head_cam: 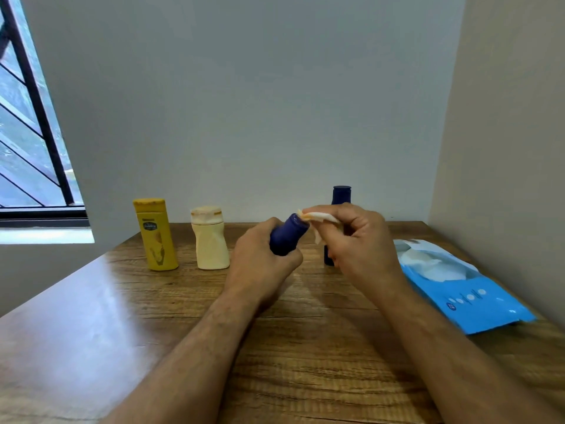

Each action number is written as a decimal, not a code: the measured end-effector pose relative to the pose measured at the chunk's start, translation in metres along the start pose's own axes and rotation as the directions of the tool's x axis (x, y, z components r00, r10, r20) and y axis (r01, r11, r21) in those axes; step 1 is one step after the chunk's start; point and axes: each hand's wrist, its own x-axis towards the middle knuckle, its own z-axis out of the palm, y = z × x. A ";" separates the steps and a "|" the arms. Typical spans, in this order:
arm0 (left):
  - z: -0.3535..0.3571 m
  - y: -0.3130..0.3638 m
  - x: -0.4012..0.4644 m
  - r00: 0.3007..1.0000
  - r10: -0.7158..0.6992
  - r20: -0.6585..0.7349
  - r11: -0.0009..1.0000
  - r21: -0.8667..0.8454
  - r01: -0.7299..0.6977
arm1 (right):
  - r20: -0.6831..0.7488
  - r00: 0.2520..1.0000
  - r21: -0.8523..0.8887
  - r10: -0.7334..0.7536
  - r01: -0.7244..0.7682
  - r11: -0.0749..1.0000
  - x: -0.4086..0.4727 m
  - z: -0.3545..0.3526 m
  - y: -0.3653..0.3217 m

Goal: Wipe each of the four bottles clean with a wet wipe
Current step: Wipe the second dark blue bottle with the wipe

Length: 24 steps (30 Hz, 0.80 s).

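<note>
My left hand [260,258] grips a dark blue bottle [289,235], lifted off the table and tilted up to the right. My right hand [354,240] pinches a white wet wipe [318,217] against the bottle's upper end. A yellow bottle [156,235] and a cream bottle [211,238] stand upright side by side at the back left of the wooden table [153,316]. A second dark blue bottle [341,194] stands upright behind my right hand, mostly hidden by it.
A light blue wet-wipe pack [464,289] lies open on the table's right side, close to the beige side wall. A grey wall runs behind the table. A barred window [27,133] sits at the far left.
</note>
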 end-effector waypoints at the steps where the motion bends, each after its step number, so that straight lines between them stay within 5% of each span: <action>1: 0.000 0.000 0.000 1.000 -0.001 0.008 1.000 -0.003 0.001 | 0.041 0.999 -0.030 -0.020 0.022 0.999 -0.001 0.001 0.001; 7: 0.002 -0.001 0.000 0.997 0.031 0.064 0.999 0.011 -0.032 | 0.010 1.000 -0.111 0.005 -0.004 0.994 0.000 0.003 0.007; 13: 0.004 -0.003 0.001 0.999 0.022 0.034 0.995 -0.098 -0.018 | -0.005 0.982 -0.121 -0.191 0.189 0.975 -0.004 0.001 0.000; 20: 0.005 -0.002 0.001 0.997 0.049 0.054 0.993 -0.106 -0.043 | -0.093 0.995 -0.180 -0.046 0.028 0.983 0.000 0.001 0.007; 24: 0.005 -0.005 0.002 0.998 0.047 0.051 0.988 -0.148 -0.039 | -0.020 0.988 -0.103 -0.156 0.153 0.983 -0.004 -0.001 0.000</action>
